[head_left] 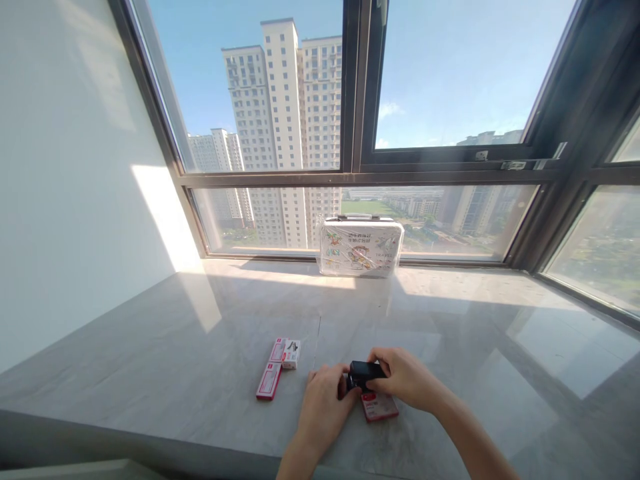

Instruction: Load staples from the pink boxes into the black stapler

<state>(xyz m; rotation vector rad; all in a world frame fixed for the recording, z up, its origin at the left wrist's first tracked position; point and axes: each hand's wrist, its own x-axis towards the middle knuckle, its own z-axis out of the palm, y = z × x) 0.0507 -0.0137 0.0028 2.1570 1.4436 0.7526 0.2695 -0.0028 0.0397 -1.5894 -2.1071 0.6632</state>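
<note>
Both hands are on a small black boxy object (364, 371) whose exact kind I cannot make out. My left hand (326, 399) is curled at its left end, with fingertips and thumb against it. From the right, my right hand (404, 379) pinches its other end between thumb and fingers. Directly below it, a red and white flat box (380, 407) lies on the stone sill, partly covered by the object and my right hand. To the left of my hands lie two slim pink and white boxes (269, 382) end to end, beside a small white box (291, 354) with a dark picture.
A white case (361, 248) with cartoon prints, wrapped in clear plastic, stands against the window at the back. The grey marbled sill (200, 373) ends at a front edge near me. A white wall (75, 200) bounds the left side.
</note>
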